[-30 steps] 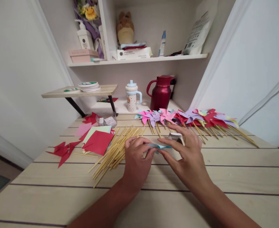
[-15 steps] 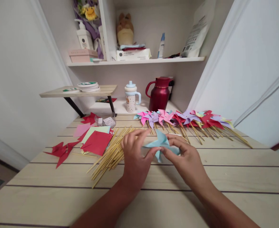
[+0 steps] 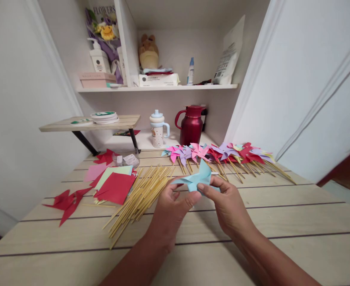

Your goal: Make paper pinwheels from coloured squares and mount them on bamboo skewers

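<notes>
the right hand (image 3: 231, 204) pinches a light blue paper pinwheel (image 3: 204, 174) in the air above the slatted tabletop (image 3: 282, 222), its thumb pressed near the middle and its other fingers bent behind the paper. the left hand (image 3: 170, 212) is at the pinwheel's left side, thumb reaching to the lower edge and fingers curled in under the left vane; their tips are hidden, so whether they grip cannot be told.

just beside the left hand lies a loose pile of thin wooden sticks (image 3: 139, 198). left of the pile are a red paper sheet (image 3: 116, 188), partly over a pale green sheet (image 3: 111, 176), then a pink sheet (image 3: 93, 172) and a red paper pinwheel (image 3: 68, 203) without a stick.

beyond the hands, a row of stick-mounted pinwheels (image 3: 200, 151) in pink, purple, red and yellow runs along the table's far side. behind it stand a lidded tumbler (image 3: 157, 133) with a blue handle and a dark red thermos jug (image 3: 191, 126). a low wooden stand (image 3: 55, 126) at left bears stacked white rolls (image 3: 105, 116)
</notes>
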Demonstrator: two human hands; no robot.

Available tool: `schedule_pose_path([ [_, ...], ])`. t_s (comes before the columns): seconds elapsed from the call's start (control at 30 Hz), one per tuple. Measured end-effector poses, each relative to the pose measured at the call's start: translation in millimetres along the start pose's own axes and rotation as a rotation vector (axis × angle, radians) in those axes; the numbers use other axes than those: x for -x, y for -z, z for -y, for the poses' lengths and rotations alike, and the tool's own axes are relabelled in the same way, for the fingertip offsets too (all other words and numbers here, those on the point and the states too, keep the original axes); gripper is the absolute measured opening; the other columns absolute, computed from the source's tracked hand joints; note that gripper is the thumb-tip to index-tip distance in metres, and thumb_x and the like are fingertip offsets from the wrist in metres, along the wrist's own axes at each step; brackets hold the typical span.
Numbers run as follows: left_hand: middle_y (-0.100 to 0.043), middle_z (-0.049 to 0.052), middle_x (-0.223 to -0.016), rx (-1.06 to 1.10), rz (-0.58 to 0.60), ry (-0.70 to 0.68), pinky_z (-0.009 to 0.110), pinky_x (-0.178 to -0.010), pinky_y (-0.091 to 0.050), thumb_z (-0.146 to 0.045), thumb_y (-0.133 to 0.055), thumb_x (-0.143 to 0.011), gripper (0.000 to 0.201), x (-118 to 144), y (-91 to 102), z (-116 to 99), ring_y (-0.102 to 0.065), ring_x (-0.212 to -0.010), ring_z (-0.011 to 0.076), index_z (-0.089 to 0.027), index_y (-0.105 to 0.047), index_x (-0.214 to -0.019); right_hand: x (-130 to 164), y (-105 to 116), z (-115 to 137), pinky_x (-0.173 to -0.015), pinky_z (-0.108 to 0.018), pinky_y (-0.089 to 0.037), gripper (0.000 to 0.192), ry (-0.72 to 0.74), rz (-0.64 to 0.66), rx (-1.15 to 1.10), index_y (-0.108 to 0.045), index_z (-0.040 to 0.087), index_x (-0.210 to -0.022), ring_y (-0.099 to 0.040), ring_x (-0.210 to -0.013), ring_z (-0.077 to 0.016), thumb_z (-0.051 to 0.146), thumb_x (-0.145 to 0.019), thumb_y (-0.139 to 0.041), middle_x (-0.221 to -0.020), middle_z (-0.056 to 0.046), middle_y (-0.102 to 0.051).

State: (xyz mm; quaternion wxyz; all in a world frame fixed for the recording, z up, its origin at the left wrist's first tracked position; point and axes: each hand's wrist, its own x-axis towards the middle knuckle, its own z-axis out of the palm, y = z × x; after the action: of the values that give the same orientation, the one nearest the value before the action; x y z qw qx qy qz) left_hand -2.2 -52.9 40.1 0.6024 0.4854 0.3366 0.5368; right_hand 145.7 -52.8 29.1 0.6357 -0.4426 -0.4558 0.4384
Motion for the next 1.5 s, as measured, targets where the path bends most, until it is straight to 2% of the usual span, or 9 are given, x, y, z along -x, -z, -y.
schedule_pose_path([
  [0.17, -0.075, 0.01, -0.109, 0.059, -0.04, 0.036, 0.039, -0.096, -0.05, -0.03, -0.082, -0.069, 0.031, 2, -4.5, -3, -0.066, -0.111, 0.027, -0.02, -0.075, -0.097, 4, -1, -1, -0.081, -0.034, -0.044, 0.016, 0.086, 0.037, 0.124, -0.072, 0.022, -0.073, -0.058, -0.08, -0.0196, 0.036, -0.077, -0.078, -0.078, 0.0, -0.068],
  [0.27, -0.077, 0.007, -0.096, 0.095, -0.057, 0.047, 0.033, -0.088, -0.051, -0.028, -0.083, -0.067, 0.028, 2, -4.5, -2, -0.07, -0.094, 0.021, -0.019, -0.075, -0.093, 5, -1, -1, -0.081, -0.033, -0.044, 0.015, 0.11, 0.044, 0.154, -0.071, 0.023, -0.073, -0.058, -0.08, -0.0195, 0.036, -0.078, -0.077, -0.078, 0.001, -0.067],
  [0.43, -0.074, 0.002, -0.075, 0.062, -0.178, 0.069, 0.025, -0.069, -0.049, -0.028, -0.084, -0.065, 0.021, 3, -3.9, -1, -0.065, -0.069, 0.0139, -0.016, -0.075, -0.08, 7, -1, -4, -0.081, -0.032, -0.043, 0.016, 0.134, 0.077, 0.159, -0.069, 0.023, -0.072, -0.059, -0.083, -0.0189, 0.035, -0.079, -0.078, -0.081, 0.002, -0.067],
  [0.57, -0.076, 0.004, -0.08, 0.065, -0.207, 0.053, 0.027, -0.071, -0.05, -0.026, -0.084, -0.064, 0.023, 3, -5.5, -1, -0.067, -0.074, 0.016, -0.017, -0.076, -0.083, 7, 0, -4, -0.08, -0.032, -0.042, 0.016, 0.132, 0.078, 0.164, -0.069, 0.023, -0.073, -0.058, -0.081, -0.0187, 0.035, -0.08, -0.077, -0.08, 0.001, -0.066],
  [0.73, -0.078, 0.006, -0.087, 0.094, -0.172, 0.047, 0.031, -0.083, -0.053, -0.026, -0.082, -0.067, 0.022, 1, -6.6, -2, -0.071, -0.084, 0.0194, -0.018, -0.077, -0.087, 7, -2, -2, -0.08, -0.033, -0.044, 0.017, 0.116, 0.079, 0.148, -0.07, 0.022, -0.074, -0.059, -0.081, -0.0199, 0.037, -0.079, -0.077, -0.08, 0.0, -0.067],
  [1.13, -0.077, 0.004, -0.08, -0.021, -0.23, 0.045, 0.028, -0.074, -0.052, -0.027, -0.083, -0.064, 0.019, 0, -4.3, -1, -0.068, -0.074, 0.0163, -0.017, -0.077, -0.08, 7, -3, -7, -0.079, -0.033, -0.046, 0.019, 0.086, 0.078, 0.121, -0.069, 0.022, -0.074, -0.059, -0.08, -0.0193, 0.038, -0.078, -0.078, -0.078, 0.0, -0.067],
  [1.23, -0.076, 0.004, -0.075, -0.006, -0.265, 0.106, 0.028, -0.069, -0.051, -0.031, -0.084, -0.063, 0.021, -3, -1.3, 0, -0.067, -0.067, 0.0158, -0.016, -0.077, -0.074, 5, -2, -8, -0.08, -0.035, -0.048, 0.02, 0.049, 0.078, 0.11, -0.07, 0.023, -0.085, -0.061, -0.082, -0.0201, 0.04, -0.079, -0.078, -0.085, -0.001, -0.069],
  [1.37, -0.073, 0.005, -0.069, 0.023, -0.361, 0.18, 0.028, -0.065, -0.049, -0.035, -0.087, -0.06, 0.028, -13, 12.9, 9, -0.065, -0.062, 0.0155, -0.013, -0.075, -0.071, 1, 1, -6, -0.086, -0.038, -0.051, 0.036, 0.106, 0.005, 0.056, -0.067, 0.028, -0.113, -0.064, -0.1, -0.0222, 0.04, -0.081, -0.076, -0.109, -0.005, -0.07],
  [1.5, -0.073, 0.007, -0.073, 0.097, -0.428, 0.151, 0.028, -0.068, -0.051, -0.032, -0.088, -0.058, 0.029, -24, 28.2, 20, -0.065, -0.068, 0.0156, -0.011, -0.074, -0.071, -5, 8, -2, -0.093, -0.042, -0.049, 0.039, 0.163, -0.126, 0.045, -0.067, 0.028, -0.117, -0.063, -0.104, -0.0234, 0.043, -0.082, -0.074, -0.109, -0.006, -0.069],
])
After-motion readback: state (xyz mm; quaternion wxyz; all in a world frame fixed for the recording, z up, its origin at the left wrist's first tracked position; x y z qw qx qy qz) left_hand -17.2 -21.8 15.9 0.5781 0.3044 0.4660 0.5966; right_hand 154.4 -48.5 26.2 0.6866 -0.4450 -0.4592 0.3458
